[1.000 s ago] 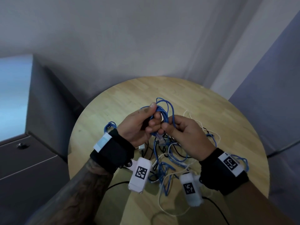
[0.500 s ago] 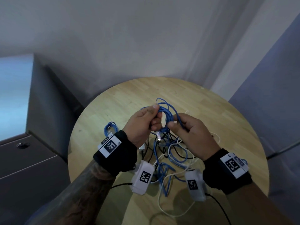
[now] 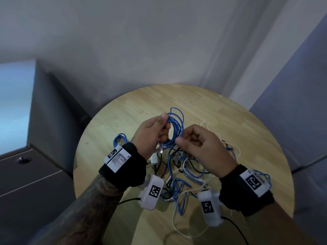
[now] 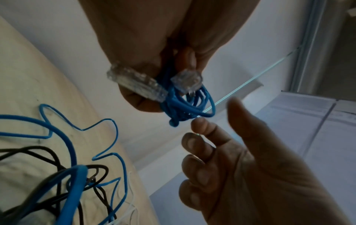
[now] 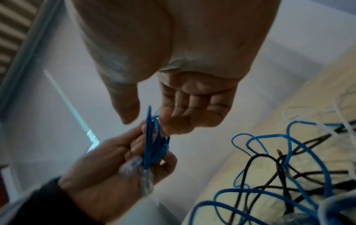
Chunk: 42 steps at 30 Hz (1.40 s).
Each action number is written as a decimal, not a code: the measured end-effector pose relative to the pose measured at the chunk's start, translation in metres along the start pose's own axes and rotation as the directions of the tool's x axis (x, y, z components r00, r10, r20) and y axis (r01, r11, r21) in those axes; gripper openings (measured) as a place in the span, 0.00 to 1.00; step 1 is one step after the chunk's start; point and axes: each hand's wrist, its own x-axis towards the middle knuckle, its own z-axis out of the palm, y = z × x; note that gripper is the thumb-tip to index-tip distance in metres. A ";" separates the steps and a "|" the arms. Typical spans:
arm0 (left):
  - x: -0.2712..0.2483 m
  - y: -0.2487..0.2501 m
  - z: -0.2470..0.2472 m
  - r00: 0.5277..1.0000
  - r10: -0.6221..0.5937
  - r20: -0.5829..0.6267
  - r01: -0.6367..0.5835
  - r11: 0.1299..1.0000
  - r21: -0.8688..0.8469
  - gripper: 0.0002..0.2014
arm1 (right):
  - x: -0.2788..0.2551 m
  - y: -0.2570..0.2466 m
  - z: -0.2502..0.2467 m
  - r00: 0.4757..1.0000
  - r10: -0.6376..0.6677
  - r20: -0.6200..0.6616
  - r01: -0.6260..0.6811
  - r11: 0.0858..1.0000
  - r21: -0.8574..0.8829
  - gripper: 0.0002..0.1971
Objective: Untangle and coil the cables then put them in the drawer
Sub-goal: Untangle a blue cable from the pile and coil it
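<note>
My left hand (image 3: 159,129) grips a small coil of blue network cable (image 3: 176,128) above the round wooden table (image 3: 123,117). Two clear plugs (image 4: 134,82) stick out under its fingers in the left wrist view. My right hand (image 3: 187,140) hovers just right of the coil with fingers loosely curled and thumb out, holding nothing; its index fingertip (image 4: 198,121) is close against the loops. Below the hands lies a tangle of blue, black and white cables (image 3: 184,174). Another small blue bundle (image 3: 120,138) lies on the table by my left wrist.
A grey cabinet with closed drawers (image 3: 26,174) and a round lock (image 3: 22,159) stands left of the table. A white adapter (image 3: 154,159) lies in the tangle. Grey walls close behind; a grey panel stands at the right.
My right hand has let go of the blue coil and drawn slightly right. The left hand keeps the coil and has turned its wrist a little.
</note>
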 end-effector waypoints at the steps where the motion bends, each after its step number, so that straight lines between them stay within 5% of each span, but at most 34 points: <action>1: 0.000 -0.001 0.001 1.000 0.010 -0.001 -0.010 1.000 0.024 0.17 | -0.001 0.001 0.002 1.000 -0.021 -0.004 0.020 0.997 -0.078 0.08; 6: 0.002 0.004 -0.004 1.000 0.001 -0.012 -0.001 1.000 0.006 0.16 | 0.002 -0.007 -0.014 0.989 0.010 -0.149 -0.008 1.000 0.012 0.07; 10: -0.003 0.005 -0.001 0.982 -0.148 0.114 0.157 0.985 -0.077 0.17 | 0.008 -0.007 -0.027 0.960 -0.050 -0.275 0.060 0.998 0.026 0.04; 16: -0.003 -0.004 0.003 0.929 -0.276 0.246 0.324 0.927 -0.187 0.19 | 0.018 0.013 -0.019 0.978 0.107 -0.178 -0.013 0.887 0.462 0.06; 21: -0.006 -0.005 0.003 0.941 -0.239 0.238 0.297 0.922 -0.249 0.20 | 0.016 0.024 0.007 0.975 0.199 -0.102 -0.105 0.811 0.576 0.05; 24: -0.007 -0.007 0.008 0.973 -0.176 0.149 0.206 0.953 -0.220 0.20 | 0.012 0.017 0.013 0.967 0.211 -0.141 -0.112 0.853 0.509 0.04; 27: -0.010 -0.009 0.018 0.991 -0.125 0.043 0.130 0.976 -0.174 0.20 | 0.006 0.008 0.017 0.971 0.196 -0.136 -0.123 0.900 0.418 0.14; 31: -0.011 -0.014 0.023 0.989 -0.144 0.014 0.144 0.973 -0.180 0.20 | 0.000 0.009 0.023 0.998 0.050 -0.038 -0.044 0.988 0.146 0.47; 33: -0.011 -0.017 0.024 0.987 -0.153 0.039 0.158 0.973 -0.170 0.19 | 0.000 0.009 0.027 0.994 0.028 -0.102 -0.017 0.994 0.106 0.40; 36: -0.010 -0.024 0.028 0.988 -0.135 0.071 0.142 0.983 -0.114 0.15 | 0.002 0.004 0.026 0.981 0.078 -0.179 -0.028 0.964 0.265 0.19; 42: -0.008 -0.017 0.027 0.973 -0.089 0.215 0.105 0.992 -0.064 0.11 | 0.010 0.014 0.017 0.976 0.144 -0.161 -0.074 0.923 0.377 0.11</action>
